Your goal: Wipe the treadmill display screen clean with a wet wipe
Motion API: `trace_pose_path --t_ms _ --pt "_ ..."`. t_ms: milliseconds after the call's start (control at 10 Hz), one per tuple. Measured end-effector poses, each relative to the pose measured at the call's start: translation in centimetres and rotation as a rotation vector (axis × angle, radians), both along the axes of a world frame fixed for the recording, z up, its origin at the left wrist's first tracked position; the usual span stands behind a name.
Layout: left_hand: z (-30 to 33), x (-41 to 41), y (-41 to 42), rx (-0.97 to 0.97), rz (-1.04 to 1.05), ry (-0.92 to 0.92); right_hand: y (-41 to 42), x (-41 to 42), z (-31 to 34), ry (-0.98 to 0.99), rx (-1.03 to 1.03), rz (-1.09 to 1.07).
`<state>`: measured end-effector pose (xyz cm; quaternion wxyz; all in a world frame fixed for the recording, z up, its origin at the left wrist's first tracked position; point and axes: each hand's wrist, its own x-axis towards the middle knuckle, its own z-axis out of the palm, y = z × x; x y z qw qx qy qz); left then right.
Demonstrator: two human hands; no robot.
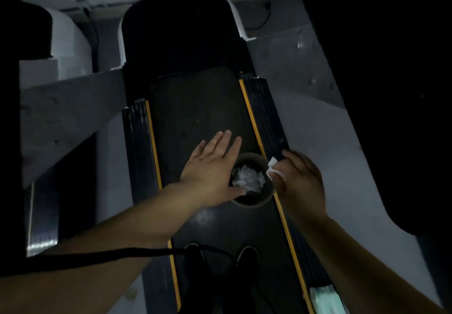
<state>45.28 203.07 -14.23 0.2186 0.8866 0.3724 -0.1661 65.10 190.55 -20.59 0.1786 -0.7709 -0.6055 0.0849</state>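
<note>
Your right hand (pixel 299 181) has its grip clamped on the wet wipe (pixel 271 167): fingers curled, with a white corner of the wipe sticking out on the side toward your other hand. Just beside that grip, toward your left, a small round bin (pixel 252 183) stands on the treadmill belt (pixel 203 108), and crumpled white tissue (pixel 248 179) lies inside it. The held wipe is at the bin's rim, on the side nearest your right hand; in this dim light you cannot tell whether it touches the rim.

Your left hand (pixel 211 169) holds nothing. Its fingers are straight and spread, palm down, lying across the far side of the bin from your grip, with the thumb reaching over the rim.

Below your grip a yellow stripe (pixel 254 123) edges the belt, and a ribbed black side rail (pixel 266 113) runs just outside it. Nearer to you than the grip, your two dark shoes (pixel 247 256) stand on the belt, and a black strap (pixel 97 256) crosses your left forearm. The treadmill's display screen is out of view.
</note>
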Motion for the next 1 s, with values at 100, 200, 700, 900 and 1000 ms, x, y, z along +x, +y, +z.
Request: trace_pose_path --t_ms 100,200,700,900,1000 --pt "-4.1 0.9 -0.2 -0.037 -0.001 -0.001 -0.1 -0.3 -3.7 -0.001 -0.027 0.01" --pt "-8.2 1.4 -0.5 -0.057 -0.009 -0.001 0.2 -1.1 -6.6 -0.007 -0.072 -0.025" --pt "-22.5 1.0 -1.8 -0.081 0.01 -0.002 -0.2 -2.0 -21.4 0.112 -0.263 -0.029" --pt "-23.8 0.2 -2.9 -0.118 -0.011 0.074 -2.7 -3.5 -22.3 0.133 -0.194 0.015" --pt "-23.2 0.0 -3.0 -0.098 -0.028 0.064 -3.0 -3.7 -22.0 0.131 -0.183 0.008"
